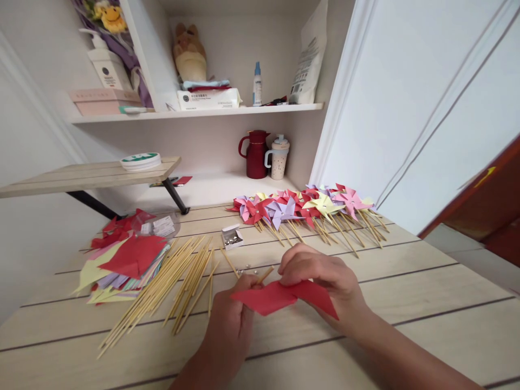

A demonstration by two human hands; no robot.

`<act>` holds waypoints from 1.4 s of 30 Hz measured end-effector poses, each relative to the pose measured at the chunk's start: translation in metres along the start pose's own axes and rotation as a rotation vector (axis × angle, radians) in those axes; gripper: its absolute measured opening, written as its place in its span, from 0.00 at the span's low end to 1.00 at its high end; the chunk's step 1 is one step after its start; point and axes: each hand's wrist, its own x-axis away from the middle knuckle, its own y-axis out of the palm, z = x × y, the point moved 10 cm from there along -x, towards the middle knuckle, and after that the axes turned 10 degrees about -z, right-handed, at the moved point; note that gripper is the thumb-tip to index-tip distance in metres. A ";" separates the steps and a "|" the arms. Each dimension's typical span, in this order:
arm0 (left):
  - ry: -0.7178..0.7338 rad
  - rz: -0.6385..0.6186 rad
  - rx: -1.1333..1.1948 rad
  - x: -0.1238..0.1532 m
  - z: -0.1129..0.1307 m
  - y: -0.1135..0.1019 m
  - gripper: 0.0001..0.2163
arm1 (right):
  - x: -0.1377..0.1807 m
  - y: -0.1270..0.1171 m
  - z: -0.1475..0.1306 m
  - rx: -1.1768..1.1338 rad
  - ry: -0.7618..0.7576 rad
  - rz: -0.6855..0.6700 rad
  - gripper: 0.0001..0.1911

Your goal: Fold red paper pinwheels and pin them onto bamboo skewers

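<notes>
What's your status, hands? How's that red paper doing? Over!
Left hand and right hand both gripping the bent red paper piece. Paper held above the pale striped tabletop. Nearby, small shiny bits just past left hand.

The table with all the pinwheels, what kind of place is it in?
It looks like a craft corner, probably in someone's home. Pinwheels lie on the table near wooden sticks, and a plush toy sits on the shelf above.
</notes>
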 end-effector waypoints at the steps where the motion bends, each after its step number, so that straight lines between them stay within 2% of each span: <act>1: -0.001 0.004 0.019 0.000 0.000 0.000 0.12 | 0.001 0.000 0.000 0.005 -0.009 0.000 0.05; 7: -0.030 -0.017 0.133 0.000 0.001 0.003 0.09 | 0.007 0.000 -0.002 0.097 -0.094 0.003 0.09; 10: -0.036 0.012 0.165 -0.002 0.001 0.002 0.11 | 0.009 -0.001 -0.003 0.152 -0.112 0.009 0.12; 13: -0.104 0.054 0.273 -0.007 -0.007 -0.001 0.14 | 0.008 0.000 -0.001 0.143 -0.091 -0.009 0.11; 16: -0.172 0.033 0.406 -0.010 -0.016 0.003 0.16 | 0.006 -0.002 0.004 0.082 -0.038 -0.002 0.08; 19: -0.175 -0.001 0.446 -0.010 -0.020 0.007 0.19 | 0.003 -0.006 0.007 0.035 0.013 0.030 0.06; 24: -0.125 -0.040 0.369 -0.009 -0.024 0.014 0.18 | 0.003 -0.009 0.009 0.064 0.044 0.071 0.03; 29: -0.047 0.007 0.240 -0.011 -0.014 0.004 0.19 | 0.006 -0.002 0.008 0.113 -0.012 0.007 0.05; 35: 0.042 -0.075 0.071 -0.006 -0.003 0.010 0.13 | 0.006 0.004 0.005 0.140 -0.056 -0.039 0.06; 42: 0.034 0.000 -0.073 0.001 -0.002 0.004 0.16 | 0.006 0.006 0.007 0.172 -0.038 -0.027 0.05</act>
